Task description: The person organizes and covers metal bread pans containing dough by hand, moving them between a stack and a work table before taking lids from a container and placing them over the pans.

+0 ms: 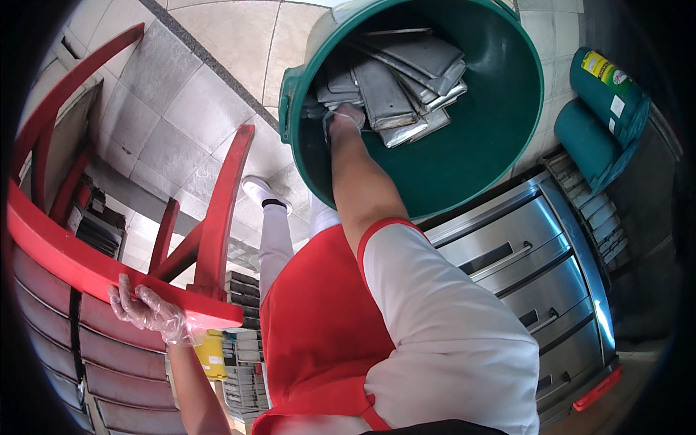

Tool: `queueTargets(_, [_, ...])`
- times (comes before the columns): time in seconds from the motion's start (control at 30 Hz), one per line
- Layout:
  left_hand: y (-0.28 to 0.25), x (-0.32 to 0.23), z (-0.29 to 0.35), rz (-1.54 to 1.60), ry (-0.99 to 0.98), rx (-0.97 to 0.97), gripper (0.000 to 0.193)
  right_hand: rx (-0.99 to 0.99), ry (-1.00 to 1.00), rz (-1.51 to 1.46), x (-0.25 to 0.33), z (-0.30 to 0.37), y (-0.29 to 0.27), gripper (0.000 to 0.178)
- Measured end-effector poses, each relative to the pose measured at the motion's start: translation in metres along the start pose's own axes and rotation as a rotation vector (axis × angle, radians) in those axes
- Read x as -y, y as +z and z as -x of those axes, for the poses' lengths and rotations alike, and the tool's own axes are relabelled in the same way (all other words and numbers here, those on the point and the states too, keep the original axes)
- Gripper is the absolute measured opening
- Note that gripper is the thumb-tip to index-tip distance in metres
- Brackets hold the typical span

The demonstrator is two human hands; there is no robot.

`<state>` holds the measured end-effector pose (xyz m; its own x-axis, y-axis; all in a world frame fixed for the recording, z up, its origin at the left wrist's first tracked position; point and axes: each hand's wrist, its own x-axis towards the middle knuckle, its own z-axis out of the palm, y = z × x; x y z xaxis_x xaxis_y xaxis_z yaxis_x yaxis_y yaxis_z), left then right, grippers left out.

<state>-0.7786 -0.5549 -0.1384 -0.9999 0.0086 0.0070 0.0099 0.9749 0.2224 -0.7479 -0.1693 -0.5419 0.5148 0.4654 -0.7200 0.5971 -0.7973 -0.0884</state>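
My right hand (345, 118), in a clear plastic glove, reaches deep into a large round green bin (500, 138). It is at the near left side of a loose pile of flat, rectangular, silver-grey metal pieces (384, 94) that look like thin pans. Its fingers are mostly hidden among them, so their grip does not show. My left hand (148, 310), also in a clear glove, rests on the edge of a red frame (80, 272) at the left. Its fingers are apart and lie over the red surface.
Red legs (225, 210) of the frame rise beside the bin. Stacked dark red-brown trays (123, 351) stand at lower left, near a yellow container (212, 355). A steel oven-like unit (536, 268) with handles is at right. Green cylindrical containers (609, 109) stand beyond it.
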Motion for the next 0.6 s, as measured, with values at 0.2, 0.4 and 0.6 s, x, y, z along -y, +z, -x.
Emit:
queueTargets(0.2, [-0.002,0.006,-0.006,-0.093,0.038,0.074,0.035,0.026,-0.206,0.304,-0.006,-0.041,0.001,0.043])
queueTargets(0.4, [-0.004,0.009,0.005,-0.057,-0.003,0.046,0.037,0.262,0.026,-0.439,0.008,-0.034,0.027,0.066])
queueTargets(0.6, [0.0,0.0,0.001,-0.028,-0.073,0.005,0.037,0.368,0.054,-0.494,0.015,-0.056,0.029,0.067])
